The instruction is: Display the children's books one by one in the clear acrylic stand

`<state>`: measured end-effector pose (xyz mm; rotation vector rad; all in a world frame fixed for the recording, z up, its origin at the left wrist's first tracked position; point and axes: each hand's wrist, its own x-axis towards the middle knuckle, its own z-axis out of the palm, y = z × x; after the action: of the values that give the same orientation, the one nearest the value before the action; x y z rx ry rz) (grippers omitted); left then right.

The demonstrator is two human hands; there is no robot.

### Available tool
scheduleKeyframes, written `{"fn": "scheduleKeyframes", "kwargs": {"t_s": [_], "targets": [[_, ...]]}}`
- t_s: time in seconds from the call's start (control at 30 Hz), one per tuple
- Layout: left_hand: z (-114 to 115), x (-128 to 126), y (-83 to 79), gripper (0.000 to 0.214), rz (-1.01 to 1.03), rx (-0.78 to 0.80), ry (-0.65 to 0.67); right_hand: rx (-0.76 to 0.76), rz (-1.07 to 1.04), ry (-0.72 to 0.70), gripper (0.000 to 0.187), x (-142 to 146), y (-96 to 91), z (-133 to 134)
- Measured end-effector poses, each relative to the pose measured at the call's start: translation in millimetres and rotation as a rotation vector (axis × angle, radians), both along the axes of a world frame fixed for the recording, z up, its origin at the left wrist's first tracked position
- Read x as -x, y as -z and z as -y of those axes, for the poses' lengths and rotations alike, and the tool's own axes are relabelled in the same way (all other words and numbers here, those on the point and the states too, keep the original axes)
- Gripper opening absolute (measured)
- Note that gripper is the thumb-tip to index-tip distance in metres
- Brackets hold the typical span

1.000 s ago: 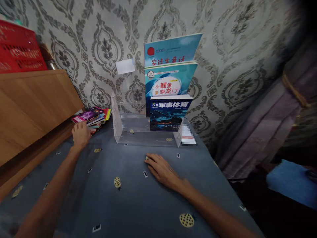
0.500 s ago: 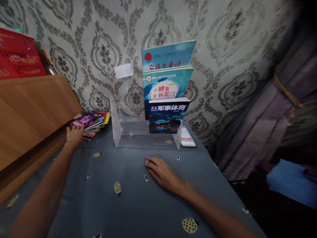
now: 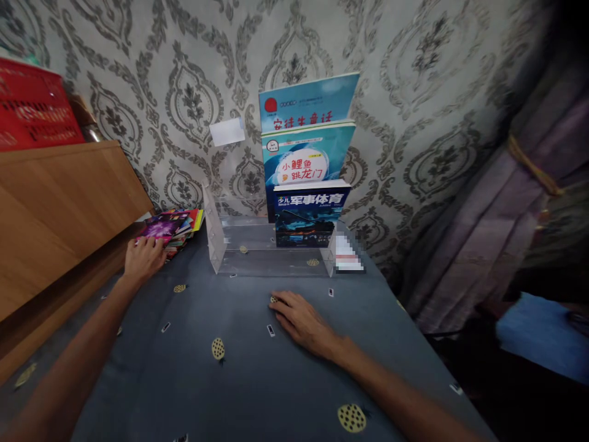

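My left hand is at the near edge of a pile of books beside the wooden cabinet. Its fingers are closed over the edge of the top one, a thin purple book; the thumb is hidden. My right hand lies on the dark tablecloth with its fingers stretched out, holding nothing. Beyond it stands a clear tiered book rack. On its right side a dark blue book, a teal book and a blue book stand upright, one behind another.
A wooden cabinet flanks the table on the left, with a red basket on top. Patterned wallpaper rises behind the rack. A blurred-out white item lies right of the rack. A tied curtain hangs at the right.
My left hand has drawn slightly nearer and to the right, and the purple book has shifted a little with it. My right hand stays in place.
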<state>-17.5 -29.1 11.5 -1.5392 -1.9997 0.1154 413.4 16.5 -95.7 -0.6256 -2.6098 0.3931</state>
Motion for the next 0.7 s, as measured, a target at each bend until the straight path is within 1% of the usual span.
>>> {"fn": "scheduleKeyframes", "kwargs": {"t_s": [0.07,0.13,0.23,0.33,0.47,0.53,0.7], "targets": [[-2,-1,3.5,0.048,0.018,-0.019,-0.008,0.002,0.013,0.006,0.028,0,-0.6,0],[-5,1,6.2,0.052,0.056,-0.033,-0.045,0.004,0.026,0.011,0.028,-1,-0.8,0],[-9,4,7.0,0.057,0.099,0.006,-0.119,0.002,0.025,0.006,0.029,-1,-0.6,0],[-11,2,4.9,0.055,0.076,0.050,-0.168,0.005,0.017,0.012,0.029,-1,-0.4,0],[-8,-10,4.9,0.047,0.044,0.050,-0.197,0.000,0.013,0.005,0.028,0,0.0,0],[-4,-18,7.9,0.047,0.036,0.057,-0.201,0.002,0.002,0.001,0.028,0,1.2,0],[8,-39,14.9,0.048,0.044,0.019,-0.153,0.016,-0.002,0.003,0.028,0,3.8,-1]]}}
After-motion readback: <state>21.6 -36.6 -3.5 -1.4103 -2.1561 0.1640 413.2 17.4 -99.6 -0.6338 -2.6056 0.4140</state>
